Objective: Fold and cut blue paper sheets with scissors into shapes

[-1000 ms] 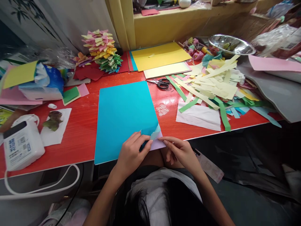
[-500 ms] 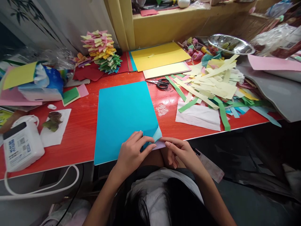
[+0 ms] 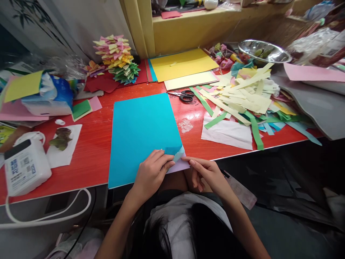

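A stack of coloured paper lies at the table's front edge, with a blue sheet (image 3: 142,129) on top. My left hand (image 3: 152,172) pinches the near right corner of that sheet between thumb and fingers. The corner is curled back, so its paler underside shows. Beneath it a lilac sheet (image 3: 180,166) is exposed. My right hand (image 3: 208,174) is beside this corner, index fingertip at the lilac sheet's edge, thumb apart and other fingers loosely bent. Black-handled scissors (image 3: 186,96) rest beyond the stack.
Cut paper strips (image 3: 239,97) are heaped on the right near a metal bowl (image 3: 265,50). Behind the stack lie yellow sheets (image 3: 185,64) and a folded-paper tower (image 3: 118,59). To the left are a white power box (image 3: 27,169) and a tissue pack (image 3: 51,97).
My left hand has drawn the blue corner slightly back to the left, baring more of the lilac sheet. My right hand has hardly moved.
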`<state>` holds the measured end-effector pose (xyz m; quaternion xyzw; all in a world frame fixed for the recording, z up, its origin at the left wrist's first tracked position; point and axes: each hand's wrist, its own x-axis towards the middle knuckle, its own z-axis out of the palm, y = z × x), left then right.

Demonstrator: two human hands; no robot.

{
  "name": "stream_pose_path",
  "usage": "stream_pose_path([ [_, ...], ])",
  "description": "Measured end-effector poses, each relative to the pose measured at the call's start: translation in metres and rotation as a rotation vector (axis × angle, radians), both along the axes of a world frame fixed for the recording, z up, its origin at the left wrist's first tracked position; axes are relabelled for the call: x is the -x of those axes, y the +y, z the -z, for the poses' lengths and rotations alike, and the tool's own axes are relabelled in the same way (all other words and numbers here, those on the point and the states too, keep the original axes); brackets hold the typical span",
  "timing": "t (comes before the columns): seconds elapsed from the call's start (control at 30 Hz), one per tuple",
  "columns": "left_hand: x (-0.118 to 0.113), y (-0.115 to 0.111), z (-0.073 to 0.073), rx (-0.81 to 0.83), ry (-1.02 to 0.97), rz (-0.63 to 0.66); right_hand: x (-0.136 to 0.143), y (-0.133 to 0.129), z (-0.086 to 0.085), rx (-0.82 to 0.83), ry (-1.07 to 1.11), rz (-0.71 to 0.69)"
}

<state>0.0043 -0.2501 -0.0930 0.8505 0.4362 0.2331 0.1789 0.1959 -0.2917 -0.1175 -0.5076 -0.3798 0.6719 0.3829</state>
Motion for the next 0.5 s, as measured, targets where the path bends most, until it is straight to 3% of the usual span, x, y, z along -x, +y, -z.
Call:
stream_pose_path([
  [0.5, 0.0006, -0.0005, 0.0004, 0.039, 0.038, -0.002, 0.0004, 0.0008, 0.0002, -0.025, -0.031, -0.008],
])
